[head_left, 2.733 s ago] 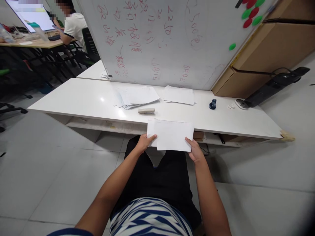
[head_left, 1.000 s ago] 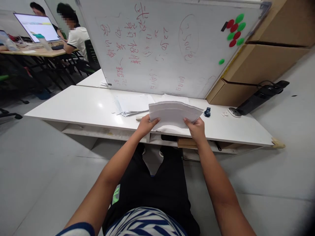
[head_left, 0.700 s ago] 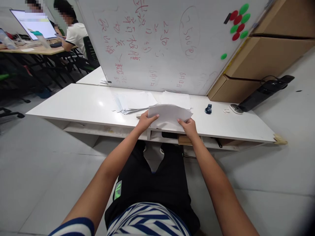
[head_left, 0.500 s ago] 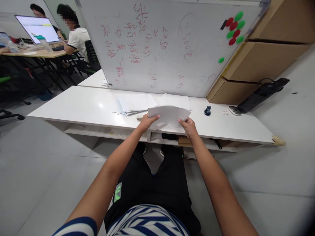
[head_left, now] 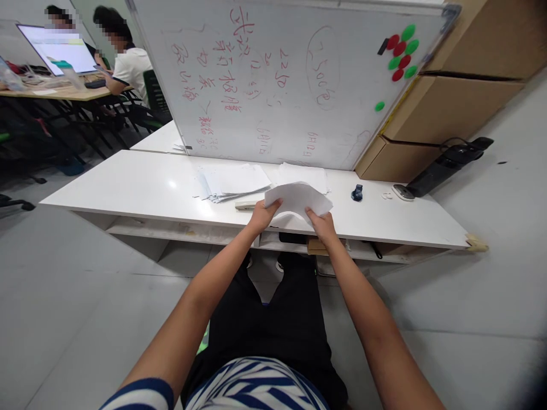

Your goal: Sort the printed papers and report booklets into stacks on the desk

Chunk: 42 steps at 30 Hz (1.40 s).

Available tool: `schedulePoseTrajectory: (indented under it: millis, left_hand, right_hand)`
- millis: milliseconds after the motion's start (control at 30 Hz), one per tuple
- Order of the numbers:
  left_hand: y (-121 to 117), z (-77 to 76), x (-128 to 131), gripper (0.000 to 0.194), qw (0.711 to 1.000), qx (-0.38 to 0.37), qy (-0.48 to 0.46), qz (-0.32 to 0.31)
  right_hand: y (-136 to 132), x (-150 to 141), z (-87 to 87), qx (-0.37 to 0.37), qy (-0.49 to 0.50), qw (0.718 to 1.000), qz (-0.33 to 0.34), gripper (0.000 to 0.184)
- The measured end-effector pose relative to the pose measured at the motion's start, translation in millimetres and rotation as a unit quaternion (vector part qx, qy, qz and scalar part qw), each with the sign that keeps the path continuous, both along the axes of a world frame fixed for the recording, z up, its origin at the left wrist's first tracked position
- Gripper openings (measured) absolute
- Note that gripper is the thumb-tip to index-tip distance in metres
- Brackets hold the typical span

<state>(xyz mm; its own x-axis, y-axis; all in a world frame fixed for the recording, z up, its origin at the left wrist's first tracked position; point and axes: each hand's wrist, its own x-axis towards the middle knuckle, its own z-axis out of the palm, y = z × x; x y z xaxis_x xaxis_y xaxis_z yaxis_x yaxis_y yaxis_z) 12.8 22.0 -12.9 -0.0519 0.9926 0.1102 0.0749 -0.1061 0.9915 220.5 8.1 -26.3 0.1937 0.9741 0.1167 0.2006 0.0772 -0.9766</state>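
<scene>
Between my hands I hold white paper [head_left: 298, 196], bowed upward in the middle, above the front edge of the white desk [head_left: 141, 182]. My left hand [head_left: 262, 216] is closed on its left side, the thumb lying on top. On the right side, my right hand [head_left: 322, 224] pinches it with the thumb on the near face. How many sheets there are I cannot tell. A pale stapler-like object [head_left: 245, 206] lies just left of my left hand. Behind are a loose stack of papers [head_left: 235, 179] and, farther right, more white sheets [head_left: 305, 173].
A whiteboard [head_left: 290, 74] with red writing and magnets stands along the desk's back. Cardboard boxes [head_left: 474, 105] are piled at right, near a black bottle [head_left: 450, 165], a computer mouse [head_left: 403, 192] and a small dark blue object [head_left: 357, 193]. Two people sit at a desk [head_left: 85, 94] at far left.
The paper has gone from nearly flat to strongly bowed. My hands have come closer together, the left one moving right and the right one slightly left.
</scene>
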Motion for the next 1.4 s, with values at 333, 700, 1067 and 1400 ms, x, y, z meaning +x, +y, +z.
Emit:
schedulePoseTrajectory:
  millis: [333, 700, 1067, 1400]
  left_hand:
    - [-3, -6.5, 1, 0.038, 0.998, 0.033, 0.049, 0.005]
    - [-10, 5.3, -25, 0.040, 0.994, -0.040, 0.087, -0.055]
    - [47, 10.2, -62, 0.043, 0.934, 0.064, 0.350, 0.035]
    - [65, -14.2, -61, 0.064, 0.872, 0.119, 0.474, 0.028]
  right_hand:
    - [-12, -15, -3.9, -0.003, -0.054, 0.999, 0.004, 0.046]
    - [-43, 18, 3.7, -0.026, -0.150, 0.988, 0.032, 0.036]
    - [-47, 18, -21.7, -0.200, 0.096, 0.971, 0.086, 0.048]
    - [-33, 9, -18.4, -0.252, 0.148, 0.946, 0.140, 0.044]
